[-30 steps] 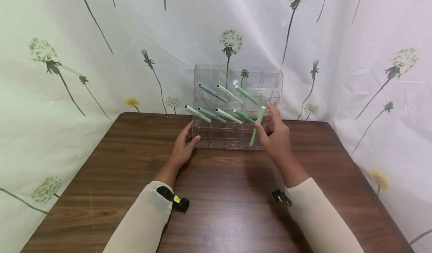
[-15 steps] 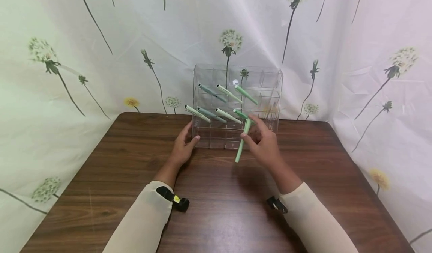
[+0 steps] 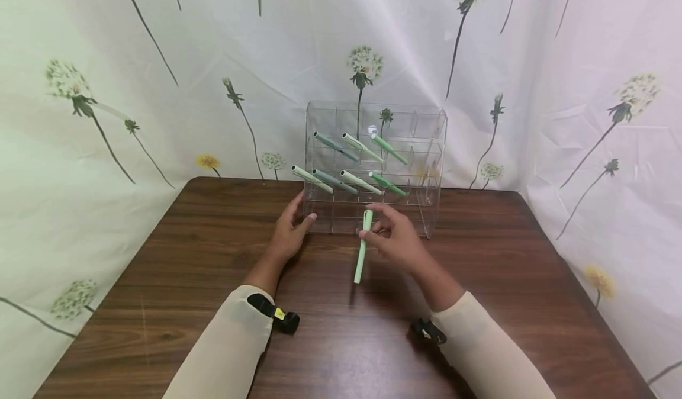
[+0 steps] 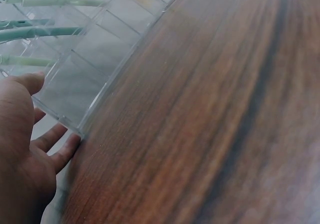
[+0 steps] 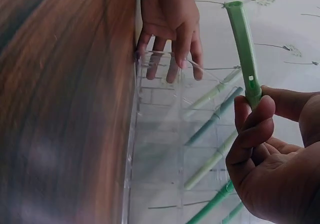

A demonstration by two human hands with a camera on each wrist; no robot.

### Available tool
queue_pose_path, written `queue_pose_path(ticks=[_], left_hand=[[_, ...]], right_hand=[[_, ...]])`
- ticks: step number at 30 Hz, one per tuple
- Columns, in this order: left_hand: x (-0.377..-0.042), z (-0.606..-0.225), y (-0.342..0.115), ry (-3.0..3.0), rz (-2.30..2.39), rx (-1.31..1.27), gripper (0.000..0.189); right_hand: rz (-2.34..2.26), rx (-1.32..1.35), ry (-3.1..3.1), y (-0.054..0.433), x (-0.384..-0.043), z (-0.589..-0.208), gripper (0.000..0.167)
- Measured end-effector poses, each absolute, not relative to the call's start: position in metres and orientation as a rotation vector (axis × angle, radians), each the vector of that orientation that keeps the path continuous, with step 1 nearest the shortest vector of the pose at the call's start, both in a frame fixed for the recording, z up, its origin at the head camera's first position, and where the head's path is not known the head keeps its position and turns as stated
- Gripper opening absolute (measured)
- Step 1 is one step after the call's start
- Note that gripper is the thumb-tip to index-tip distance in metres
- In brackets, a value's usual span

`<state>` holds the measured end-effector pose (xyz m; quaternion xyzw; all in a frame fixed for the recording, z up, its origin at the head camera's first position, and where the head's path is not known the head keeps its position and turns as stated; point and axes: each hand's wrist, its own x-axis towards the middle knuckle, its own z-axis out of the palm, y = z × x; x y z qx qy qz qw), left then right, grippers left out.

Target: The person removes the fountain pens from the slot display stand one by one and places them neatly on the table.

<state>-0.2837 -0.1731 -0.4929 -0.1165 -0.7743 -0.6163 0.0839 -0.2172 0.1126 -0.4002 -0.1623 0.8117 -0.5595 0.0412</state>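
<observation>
A light green capped pen (image 3: 360, 263) is pinched between the thumb and fingers of my right hand (image 3: 396, 242), in front of the rack and above the table. It tilts with its clip end up. The right wrist view shows the same green pen (image 5: 241, 44) above the fingertips. My left hand (image 3: 288, 233) rests at the lower left corner of a clear acrylic pen rack (image 3: 319, 212). Its thumb lies at the front and its rather straight fingers touch the side, as the left wrist view shows for the hand (image 4: 25, 139). Several pens (image 3: 362, 183) lean in the rack's tiers.
The rack stands at the back of a dark wooden table (image 3: 341, 346), close to a white flower-printed cloth (image 3: 186, 121). More of this cloth hangs along both sides. A dark wrist strap with a camera (image 3: 285, 321) sits on the left sleeve, another camera (image 3: 426, 331) on the right.
My right hand has moved left, down and away from the rack's right side, carrying the light green pen toward the front middle. My left hand and the other pens have stayed in place.
</observation>
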Motion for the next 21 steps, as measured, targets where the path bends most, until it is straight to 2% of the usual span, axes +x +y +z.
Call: queue_pose_path(ticks=[9,21], left_hand=[[-0.285,-0.493,-0.173,-2.292,-1.831,-0.363,0.069],[-0.285,-0.494,-0.172,-2.283,-1.829,-0.375,0.069]], right_hand=[[-1.753,-0.472,2.342,0.097,-0.216,-0.412,0.061],[-1.73,-0.522,2.234,0.08,-0.216,-0.433,0.071]])
